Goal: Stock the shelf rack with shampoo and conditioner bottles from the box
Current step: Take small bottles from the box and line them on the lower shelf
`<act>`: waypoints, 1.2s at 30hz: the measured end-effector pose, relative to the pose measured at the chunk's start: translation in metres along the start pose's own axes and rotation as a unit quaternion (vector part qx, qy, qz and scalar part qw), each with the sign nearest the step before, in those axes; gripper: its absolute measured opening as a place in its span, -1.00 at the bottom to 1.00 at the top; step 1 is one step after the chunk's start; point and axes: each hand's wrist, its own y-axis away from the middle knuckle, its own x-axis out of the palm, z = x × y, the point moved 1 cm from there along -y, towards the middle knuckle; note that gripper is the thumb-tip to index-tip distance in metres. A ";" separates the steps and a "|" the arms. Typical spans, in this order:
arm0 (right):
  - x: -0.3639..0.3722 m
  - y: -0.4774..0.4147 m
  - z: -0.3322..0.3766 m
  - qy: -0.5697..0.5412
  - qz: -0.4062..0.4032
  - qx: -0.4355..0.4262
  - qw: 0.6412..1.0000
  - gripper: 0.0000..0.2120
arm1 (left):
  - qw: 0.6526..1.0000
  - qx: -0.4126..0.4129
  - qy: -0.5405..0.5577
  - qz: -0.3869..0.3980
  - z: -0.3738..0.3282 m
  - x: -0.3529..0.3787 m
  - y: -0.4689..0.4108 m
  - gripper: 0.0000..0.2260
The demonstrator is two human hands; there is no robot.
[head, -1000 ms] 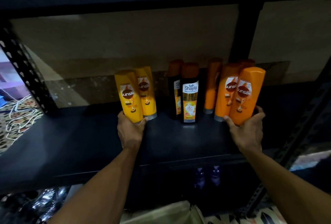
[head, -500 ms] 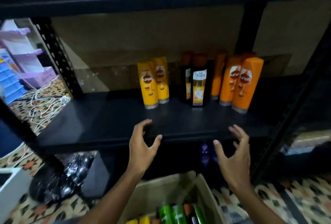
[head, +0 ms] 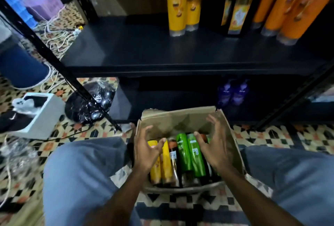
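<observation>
Hovering over the box [head: 180, 119] of mixed bottles [head: 192, 153], both hands [head: 146, 151] [head: 215, 149] splay wide, holding nothing.

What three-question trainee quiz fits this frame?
1. True or false: the cardboard box sits on the shelf.
2. Which items in the box lie nearest the right hand? A green bottles; B purple ones; C blue ones.
3. How many yellow bottles stand on the shelf?
Key: 1 false, it sits on the floor; 2 A; 3 two.
</observation>
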 end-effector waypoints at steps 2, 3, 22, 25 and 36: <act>0.011 0.002 -0.016 0.002 0.027 0.029 0.999 -0.32 | 0.998 -0.059 -0.001 0.010 0.020 0.007 0.004 -0.46; 0.016 0.003 -0.024 0.011 0.038 0.041 0.998 -0.31 | 0.996 -0.085 -0.010 0.017 0.027 0.009 0.007 -0.44; 0.183 0.026 -0.117 0.077 0.326 0.267 0.904 -0.33 | 0.883 -0.460 0.031 0.093 0.215 0.120 -0.004 -0.37; 0.200 0.025 -0.119 0.126 0.376 0.249 0.884 -0.19 | 0.870 -0.486 0.007 0.084 0.260 0.139 -0.010 -0.26; 0.210 0.037 -0.120 0.207 0.343 0.297 0.867 -0.16 | 0.869 -0.470 0.014 0.153 0.250 0.159 0.004 -0.06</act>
